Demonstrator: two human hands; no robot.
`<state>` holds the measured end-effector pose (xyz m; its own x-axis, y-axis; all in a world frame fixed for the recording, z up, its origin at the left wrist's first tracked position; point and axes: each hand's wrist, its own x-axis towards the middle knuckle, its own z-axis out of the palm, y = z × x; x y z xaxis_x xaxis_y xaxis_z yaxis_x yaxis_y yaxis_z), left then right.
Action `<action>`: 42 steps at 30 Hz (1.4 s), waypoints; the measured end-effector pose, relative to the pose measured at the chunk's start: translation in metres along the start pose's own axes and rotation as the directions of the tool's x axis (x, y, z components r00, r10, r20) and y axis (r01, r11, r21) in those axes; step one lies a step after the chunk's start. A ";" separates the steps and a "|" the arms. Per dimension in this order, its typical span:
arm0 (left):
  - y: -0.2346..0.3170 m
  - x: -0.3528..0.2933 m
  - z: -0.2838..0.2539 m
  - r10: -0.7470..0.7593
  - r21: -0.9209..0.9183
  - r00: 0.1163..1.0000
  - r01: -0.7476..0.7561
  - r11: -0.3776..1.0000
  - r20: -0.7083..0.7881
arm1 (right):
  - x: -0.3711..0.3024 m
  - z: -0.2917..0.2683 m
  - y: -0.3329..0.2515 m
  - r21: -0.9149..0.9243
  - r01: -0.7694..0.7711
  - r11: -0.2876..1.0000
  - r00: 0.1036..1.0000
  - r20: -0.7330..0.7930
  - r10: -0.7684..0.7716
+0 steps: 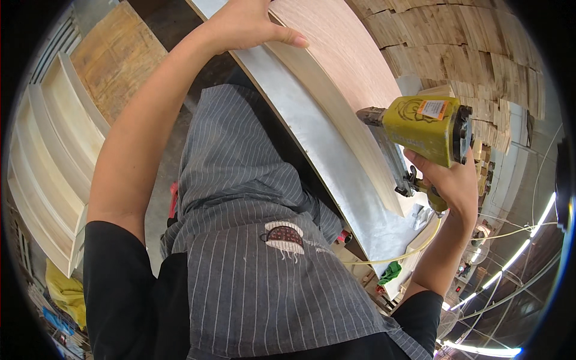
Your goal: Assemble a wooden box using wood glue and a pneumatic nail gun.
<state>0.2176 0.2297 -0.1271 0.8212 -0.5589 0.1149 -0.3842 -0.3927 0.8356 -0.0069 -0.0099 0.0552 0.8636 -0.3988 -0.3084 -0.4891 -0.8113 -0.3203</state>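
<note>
Right hand's (pixel 454 180) fingers curled around the grip of a scuffed yellow-green nail gun (pixel 418 129) at three o'clock, nose toward nine, left hand (pixel 243 27) near twelve, thumb spread over a pale wooden strip (pixel 336 102), other fingers' closure unclear, strip beside pinkish plywood (pixel 345 51), long axis eleven-to-five, metal-topped bench (pixel 360 222) below.

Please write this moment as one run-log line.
left hand: on plywood-faced panel | right hand: grips yellow-green pneumatic nail gun | panel: on metal-topped table
</note>
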 end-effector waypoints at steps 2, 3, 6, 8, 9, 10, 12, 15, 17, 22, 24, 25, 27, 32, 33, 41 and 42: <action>-0.001 0.000 0.000 0.005 0.022 1.000 -0.005 1.000 -0.004 | 0.001 0.000 -0.003 -0.002 -0.026 1.000 1.000 0.005 0.026; -0.001 0.000 0.000 0.011 -0.004 1.000 -0.011 1.000 -0.002 | 0.002 0.000 -0.003 -0.003 -0.050 0.999 0.999 0.008 0.050; -0.005 -0.001 0.001 0.035 -0.013 0.999 -0.035 0.999 -0.012 | 0.003 0.001 -0.004 0.005 -0.043 0.999 0.999 0.005 0.043; -0.007 -0.002 0.002 0.054 0.004 0.998 -0.053 0.999 -0.024 | 0.004 0.000 -0.005 -0.013 -0.028 1.000 1.000 0.006 0.028; -0.006 -0.004 0.002 0.070 0.035 0.997 -0.069 0.997 -0.027 | 0.005 0.000 -0.004 -0.030 -0.013 0.999 1.000 0.008 0.013; -0.005 -0.005 0.002 0.086 0.066 0.996 -0.084 0.994 -0.029 | 0.005 0.000 -0.005 -0.029 -0.012 1.000 1.000 0.009 0.012; 0.000 -0.008 0.001 0.079 0.120 0.997 -0.078 0.990 -0.001 | 0.005 0.000 -0.009 -0.044 -0.044 0.998 0.999 0.019 0.045; 0.005 -0.011 -0.002 0.086 0.195 0.996 -0.092 0.977 0.038 | 0.006 0.000 -0.002 -0.015 0.022 1.000 1.000 0.017 -0.022; 0.002 -0.013 -0.001 0.098 0.219 0.994 -0.106 0.970 0.050 | 0.006 0.001 -0.002 -0.009 0.027 1.000 1.000 0.013 -0.027; 0.000 -0.010 -0.002 0.122 0.272 0.992 -0.128 0.954 0.041 | 0.007 0.001 -0.001 -0.003 0.042 0.999 0.999 0.018 -0.042; 0.005 -0.009 -0.006 0.096 0.255 0.995 -0.103 0.961 0.041 | 0.005 0.001 -0.003 -0.013 0.009 1.000 1.000 -0.004 -0.009; 0.007 -0.008 -0.007 0.073 0.237 0.996 -0.081 0.968 0.043 | 0.005 0.001 -0.001 -0.013 0.010 1.000 1.000 -0.002 -0.010; 0.006 -0.006 -0.009 0.079 0.219 0.996 -0.085 0.972 0.037 | 0.005 0.000 0.002 -0.022 0.033 0.999 0.999 -0.006 -0.033; 0.008 -0.004 -0.009 0.040 0.173 0.999 -0.043 0.984 0.024 | 0.002 0.000 -0.001 -0.044 0.051 0.998 0.999 -0.011 -0.051; 0.007 -0.003 -0.010 0.033 0.154 0.999 -0.037 0.987 0.030 | 0.002 0.000 0.000 -0.042 0.070 0.997 0.997 -0.012 -0.070; -0.005 -0.013 -0.010 0.519 -0.086 0.832 -0.542 0.836 -0.196 | 0.003 0.000 0.000 -0.047 0.122 0.991 0.992 -0.005 -0.123; 0.003 -0.008 -0.011 0.298 0.006 0.951 -0.298 0.954 -0.078 | 0.002 0.000 -0.001 -0.047 0.125 0.991 0.992 -0.006 -0.125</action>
<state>0.2144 0.2407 -0.1192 0.6999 -0.5916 0.4001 -0.6140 -0.2124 0.7602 -0.0044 -0.0097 0.0544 0.9186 -0.2968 -0.2607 -0.3714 -0.8739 -0.3136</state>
